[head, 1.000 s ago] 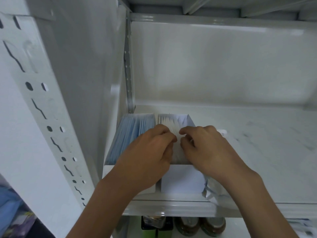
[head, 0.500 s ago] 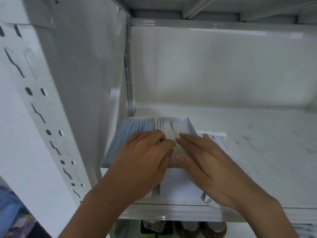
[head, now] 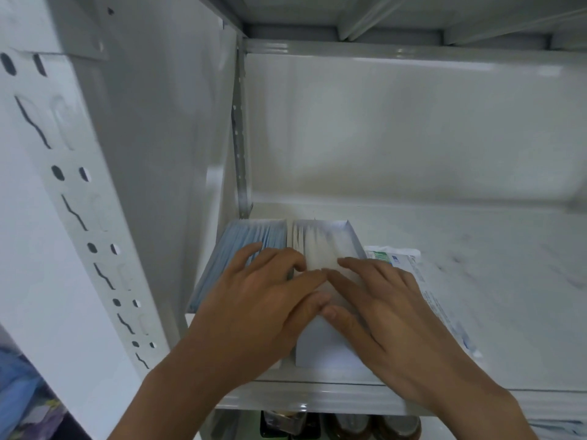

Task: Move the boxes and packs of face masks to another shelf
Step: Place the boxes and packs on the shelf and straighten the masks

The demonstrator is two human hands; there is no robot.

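Two open boxes are sitting side by side at the shelf's [head: 476,281] left end, long axes running front to back: the blue box [head: 241,246] against the side wall, the white box [head: 330,239] touching its right. A flat pack [head: 409,265] is lying just right of them (partly hidden). The left hand [head: 254,309] and right hand [head: 381,306] are resting flat on the masks, each grip apart, holding nothing. The walls are white metal; jars [head: 349,425] are showing below. A second ago the fingers were curled, pinching white masks.
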